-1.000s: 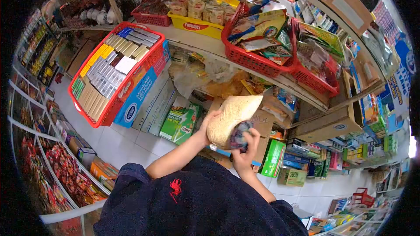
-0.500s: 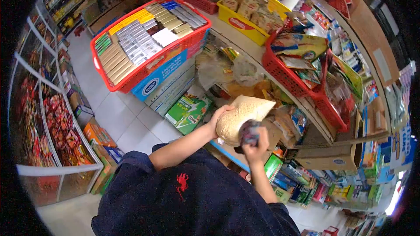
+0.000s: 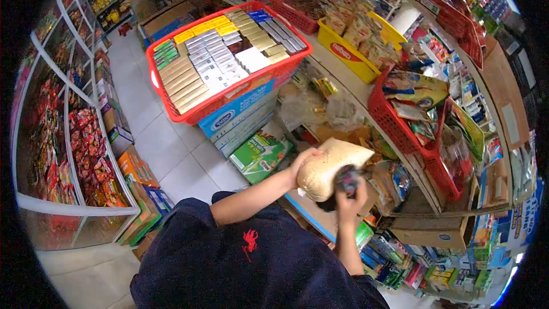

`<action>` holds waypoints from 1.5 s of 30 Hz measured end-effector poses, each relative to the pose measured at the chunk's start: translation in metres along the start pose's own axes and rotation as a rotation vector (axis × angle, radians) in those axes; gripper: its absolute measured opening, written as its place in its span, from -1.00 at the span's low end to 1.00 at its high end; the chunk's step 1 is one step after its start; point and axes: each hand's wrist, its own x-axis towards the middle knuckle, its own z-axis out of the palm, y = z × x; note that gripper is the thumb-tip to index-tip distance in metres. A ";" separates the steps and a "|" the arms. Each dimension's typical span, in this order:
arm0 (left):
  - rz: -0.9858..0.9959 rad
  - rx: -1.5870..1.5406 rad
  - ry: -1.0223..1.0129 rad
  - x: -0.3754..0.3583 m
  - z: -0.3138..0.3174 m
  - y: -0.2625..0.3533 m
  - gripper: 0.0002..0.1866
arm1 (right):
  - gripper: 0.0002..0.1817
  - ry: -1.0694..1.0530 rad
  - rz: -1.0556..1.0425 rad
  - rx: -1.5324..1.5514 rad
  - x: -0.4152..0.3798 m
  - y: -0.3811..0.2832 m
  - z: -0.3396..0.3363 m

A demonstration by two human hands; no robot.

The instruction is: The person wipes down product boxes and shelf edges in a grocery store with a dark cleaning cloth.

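My left hand (image 3: 304, 166) is closed on the left side of a full plastic bag (image 3: 330, 167) of pale beige, fine-grained stuff. The bag is tilted, with a pointed corner towards the upper right. In my right hand (image 3: 351, 199) is a dark, mottled, crumpled cloth (image 3: 346, 179), blurred by motion. It overlaps the lower right face of the bag. Just behind the bag are a shelf with plastic packets and a green box (image 3: 262, 153).
A red basket (image 3: 184, 115) of small boxes stands on stacked cartons at the upper left. On the shelf are a yellow bin (image 3: 347, 52) and a red basket (image 3: 394, 115) of packets. A glass-sided display case (image 3: 86, 210) runs along the left, beside the tiled floor (image 3: 171, 149).
The view has shifted, so the surroundings appear further right and lower. My left hand still grips the bag, and my right hand keeps the cloth against its lower right side.
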 end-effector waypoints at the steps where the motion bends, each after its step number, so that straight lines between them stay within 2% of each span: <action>1: -0.006 0.023 0.065 -0.002 0.009 -0.001 -0.48 | -0.73 0.075 0.090 0.019 0.014 -0.002 0.000; 2: -0.016 0.029 0.032 -0.002 0.015 -0.002 -0.47 | -0.79 0.116 0.209 0.088 0.027 -0.011 -0.005; 3: -0.070 0.000 -0.057 0.014 0.004 -0.008 -0.48 | -0.80 0.170 0.174 0.066 0.033 0.000 -0.008; 5: -0.048 0.053 0.001 0.027 0.012 -0.012 -0.50 | -0.77 0.309 0.234 0.218 0.043 -0.011 -0.009; 7: -0.069 0.038 -0.126 0.025 0.033 -0.005 -0.53 | -0.71 0.386 0.290 0.207 0.032 -0.012 -0.007; 8: -0.035 0.064 -0.119 0.028 0.039 -0.003 -0.45 | -0.69 0.399 0.287 0.178 0.023 -0.019 -0.005; 9: -0.027 0.070 -0.122 0.026 0.046 0.003 -0.45 | -0.65 0.437 0.282 0.309 0.008 -0.016 0.000; 11: -0.031 0.123 -0.069 0.021 0.053 0.011 -0.46 | -0.67 0.297 0.173 0.179 -0.015 -0.013 -0.003; 12: -0.033 0.124 -0.065 0.022 0.050 0.012 -0.46 | -0.67 0.298 0.177 0.180 -0.013 -0.014 -0.005; 14: -0.105 0.044 -0.189 0.023 0.039 0.010 -0.45 | -0.71 0.070 -0.228 -0.072 -0.001 -0.014 -0.017; 15: -0.109 0.044 -0.185 0.022 0.035 0.006 -0.45 | -0.76 0.193 -0.292 -0.238 0.006 0.002 -0.018; 17: -0.120 0.112 -0.161 0.020 0.029 -0.004 -0.44 | -0.76 0.298 -0.129 -0.104 0.026 0.011 -0.026; 19: -0.137 0.159 -0.137 0.016 0.030 -0.006 -0.43 | -0.75 0.542 0.148 0.205 0.044 0.005 -0.022; 21: -0.126 0.171 -0.149 0.022 0.025 -0.007 -0.43 | -0.74 0.539 0.190 0.139 0.045 -0.007 -0.021; 23: -0.075 0.101 -0.154 0.021 0.025 -0.001 -0.44 | -0.72 0.306 0.181 0.133 0.034 -0.027 -0.006; 25: -0.030 -0.036 -0.211 0.021 0.022 0.012 -0.47 | -0.68 0.122 -0.040 -0.056 0.016 -0.029 0.006; 26: -0.011 -0.062 -0.203 0.021 0.020 0.019 -0.48 | -0.67 0.074 0.070 0.001 0.003 -0.034 0.013; 27: 0.008 -0.086 -0.198 0.021 0.018 0.025 -0.49 | -0.66 -0.055 0.060 0.060 -0.002 -0.030 0.015; 31: 0.071 -0.047 -0.137 0.022 0.008 0.035 -0.44 | -0.68 -0.176 -0.145 -0.037 0.022 -0.021 0.015; 34: 0.001 0.107 -0.121 0.030 -0.006 0.028 -0.42 | -0.75 0.093 0.036 -0.025 0.055 -0.011 0.014; 35: -0.034 0.073 -0.218 0.030 -0.003 0.027 -0.41 | -0.81 0.196 -0.004 -0.023 0.067 -0.010 0.012; 37: 0.189 0.247 -0.125 0.026 0.004 0.023 -0.47 | -0.85 0.353 0.180 0.074 0.075 -0.002 0.012; 39: 0.257 0.269 -0.166 0.026 -0.001 0.028 -0.45 | -0.81 0.172 0.090 -0.117 0.066 -0.013 0.014; 40: 0.327 0.291 -0.207 0.026 -0.004 0.032 -0.43 | -0.78 0.092 0.062 -0.074 0.058 -0.020 0.022; 43: 0.338 0.312 -0.037 0.027 -0.019 0.041 -0.46 | -0.68 -0.201 -0.117 -0.118 0.027 -0.042 0.038; 45: 0.326 0.339 -0.069 0.019 -0.014 0.047 -0.44 | -0.63 -0.403 -0.024 -0.158 0.021 -0.044 0.036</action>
